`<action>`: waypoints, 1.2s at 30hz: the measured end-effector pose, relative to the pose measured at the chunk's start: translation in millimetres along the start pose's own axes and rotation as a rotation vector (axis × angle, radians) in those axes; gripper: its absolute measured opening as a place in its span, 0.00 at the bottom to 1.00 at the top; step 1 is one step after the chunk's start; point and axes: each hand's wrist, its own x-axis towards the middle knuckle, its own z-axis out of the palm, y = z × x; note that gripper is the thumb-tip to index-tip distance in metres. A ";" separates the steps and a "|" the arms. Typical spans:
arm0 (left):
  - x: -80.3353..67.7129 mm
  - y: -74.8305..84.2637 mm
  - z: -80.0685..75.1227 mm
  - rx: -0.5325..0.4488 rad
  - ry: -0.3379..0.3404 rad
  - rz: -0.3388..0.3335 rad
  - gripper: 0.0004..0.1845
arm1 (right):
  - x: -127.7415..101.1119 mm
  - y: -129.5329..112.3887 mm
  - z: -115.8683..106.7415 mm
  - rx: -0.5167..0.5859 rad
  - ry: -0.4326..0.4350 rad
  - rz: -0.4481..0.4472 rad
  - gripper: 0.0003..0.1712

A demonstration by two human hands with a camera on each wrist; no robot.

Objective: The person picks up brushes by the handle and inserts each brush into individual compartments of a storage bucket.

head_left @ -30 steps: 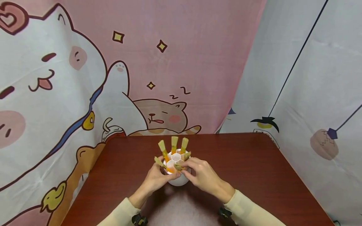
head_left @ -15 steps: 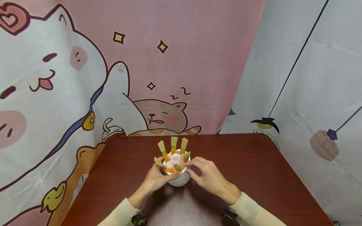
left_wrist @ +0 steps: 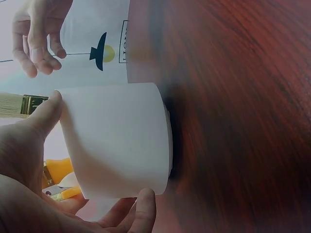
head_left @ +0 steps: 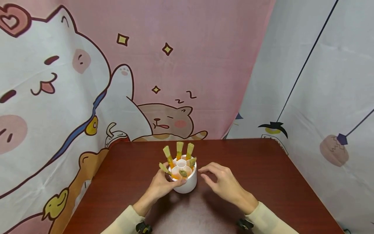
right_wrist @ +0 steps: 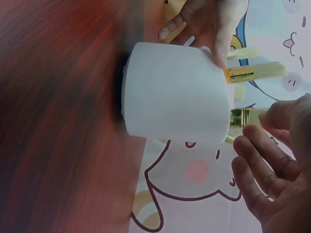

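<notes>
A white round brush holder (head_left: 187, 186), divided into compartments round a central ring, stands on the table. Several paintbrushes (head_left: 179, 148) with pale bristles and orange handles stand in it, bristles up, fanned outward. My left hand (head_left: 160, 186) grips the holder from the left, thumb along the near rim. In the left wrist view, its fingers curl round the white wall (left_wrist: 116, 141). To the right of the holder hovers my right hand (head_left: 224, 184), apart from it, fingers loosely bent and holding nothing. The lower brush handles are hidden inside the holder.
The dark red-brown table (head_left: 263, 172) reaches back to a pink cartoon-cat cloth (head_left: 216, 81). A pale cloth (head_left: 306, 81) with drawn figures hangs along the right side.
My right hand has let go at the holder's near-right rim and drawn back to the right. The left hand and the holder stay in place.
</notes>
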 end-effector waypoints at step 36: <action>-6.5 -8.1 -19.0 0.227 -0.018 0.126 0.62 | -41.0 33.0 -45.4 -0.186 0.069 0.146 0.19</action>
